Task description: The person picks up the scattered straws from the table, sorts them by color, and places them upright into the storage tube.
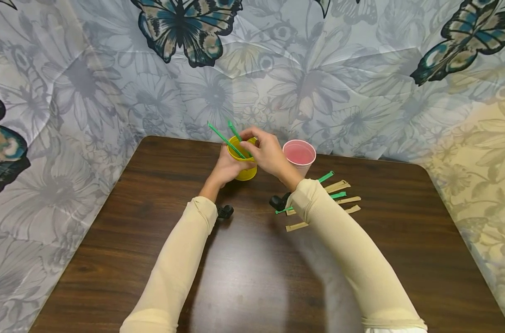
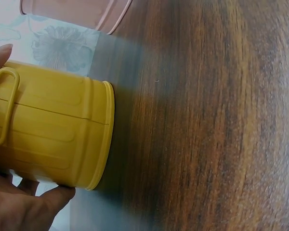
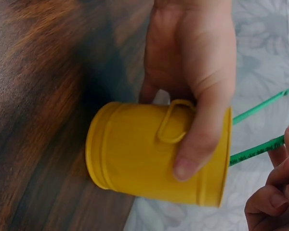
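My left hand point(image 1: 226, 167) grips a small yellow metal pail point(image 1: 246, 175) from its left side. In the right wrist view, the thumb lies across the pail wall point(image 3: 139, 154) beside a wire side handle point(image 3: 166, 126). One slim green stick point(image 1: 220, 134) leans out of the pail's mouth toward the back left. With thumb and fingers, my right hand point(image 1: 268, 152) pinches a second green stick point(image 3: 255, 153), marked with dark print, whose lower end is inside the pail. The pail's inside is mostly hidden by the right hand.
Just right of the pail stands a pink pail point(image 1: 300, 155). Several tan sticks point(image 1: 349, 200) and a few green sticks point(image 1: 326, 176) lie on the dark wooden table point(image 1: 152, 194), partly under my right forearm. A patterned cloth point(image 1: 252, 92) hangs behind the table's back edge.
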{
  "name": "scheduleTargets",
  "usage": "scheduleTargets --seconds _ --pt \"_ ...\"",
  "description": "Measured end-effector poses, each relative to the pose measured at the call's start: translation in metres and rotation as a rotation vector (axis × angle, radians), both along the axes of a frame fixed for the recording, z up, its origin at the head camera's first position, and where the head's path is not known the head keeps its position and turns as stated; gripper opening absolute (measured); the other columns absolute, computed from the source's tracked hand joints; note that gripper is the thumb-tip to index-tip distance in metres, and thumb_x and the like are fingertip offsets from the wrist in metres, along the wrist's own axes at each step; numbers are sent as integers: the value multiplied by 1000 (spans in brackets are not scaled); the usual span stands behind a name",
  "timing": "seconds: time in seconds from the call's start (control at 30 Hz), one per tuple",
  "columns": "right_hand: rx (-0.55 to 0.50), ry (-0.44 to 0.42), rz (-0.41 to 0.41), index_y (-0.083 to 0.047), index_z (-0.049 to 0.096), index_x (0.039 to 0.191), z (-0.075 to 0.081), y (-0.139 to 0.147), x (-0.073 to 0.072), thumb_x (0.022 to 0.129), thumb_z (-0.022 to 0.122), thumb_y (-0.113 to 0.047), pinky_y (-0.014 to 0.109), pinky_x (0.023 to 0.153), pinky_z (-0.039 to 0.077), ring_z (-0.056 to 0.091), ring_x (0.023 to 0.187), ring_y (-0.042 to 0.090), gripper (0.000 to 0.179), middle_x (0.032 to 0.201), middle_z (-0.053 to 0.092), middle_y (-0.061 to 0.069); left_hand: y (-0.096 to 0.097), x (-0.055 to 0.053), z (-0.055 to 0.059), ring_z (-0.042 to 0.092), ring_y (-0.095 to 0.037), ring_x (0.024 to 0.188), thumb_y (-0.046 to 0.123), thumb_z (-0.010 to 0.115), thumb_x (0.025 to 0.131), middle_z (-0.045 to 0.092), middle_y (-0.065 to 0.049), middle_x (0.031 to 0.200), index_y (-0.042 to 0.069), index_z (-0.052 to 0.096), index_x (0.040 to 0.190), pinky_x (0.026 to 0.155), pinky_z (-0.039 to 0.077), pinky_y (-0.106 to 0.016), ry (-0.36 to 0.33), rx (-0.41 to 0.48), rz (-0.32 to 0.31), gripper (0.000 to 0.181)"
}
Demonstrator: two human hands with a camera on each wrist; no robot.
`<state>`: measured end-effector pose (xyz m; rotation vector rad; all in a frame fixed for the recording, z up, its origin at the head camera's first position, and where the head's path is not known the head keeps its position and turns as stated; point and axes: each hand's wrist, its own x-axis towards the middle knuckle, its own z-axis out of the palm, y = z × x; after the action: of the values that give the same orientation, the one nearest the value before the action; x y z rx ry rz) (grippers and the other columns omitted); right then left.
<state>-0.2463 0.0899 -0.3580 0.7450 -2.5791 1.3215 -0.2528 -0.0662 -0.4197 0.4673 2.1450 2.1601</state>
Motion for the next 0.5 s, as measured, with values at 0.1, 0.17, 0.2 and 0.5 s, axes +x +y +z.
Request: scheduleTargets --seconds 0.1,0.17,0.2,0.5 --pt "16 -14 -21 -14 69 118 -5 3 -2 100 66 -19 26 64 44 53 69 18 19 113 73 4 1 1 0 56 -44 126 4 84 77 57 -11 132 11 44 134 107 49 -50 -27 -23 6 70" --pt "21 -14 -23 -13 70 118 -8 4 -3 100 66 -20 27 64 44 52 69 19 20 113 74 5 2 1 0 57 -43 124 4 84 77 59 -12 130 10 46 133 102 52 -41 -27 -28 7 68" --pt "21 -13 -22 -13 70 118 -9 5 -3 100 66 -20 27 64 45 52 69 18 20 113 74 5 2 1 0 57 -43 123 4 84 78 59 -11 129 10 47 133 99 53 -38 -27 -30 7 66" --pt "0 -11 -8 -8 70 123 -10 8 0 98 69 -16 25 63 43 54 69 26 26 116 74 8 1 4 2 56 -30 122 5 81 78 55 -8 134 12 44 139 102 51 -37 -78 -84 37 71"
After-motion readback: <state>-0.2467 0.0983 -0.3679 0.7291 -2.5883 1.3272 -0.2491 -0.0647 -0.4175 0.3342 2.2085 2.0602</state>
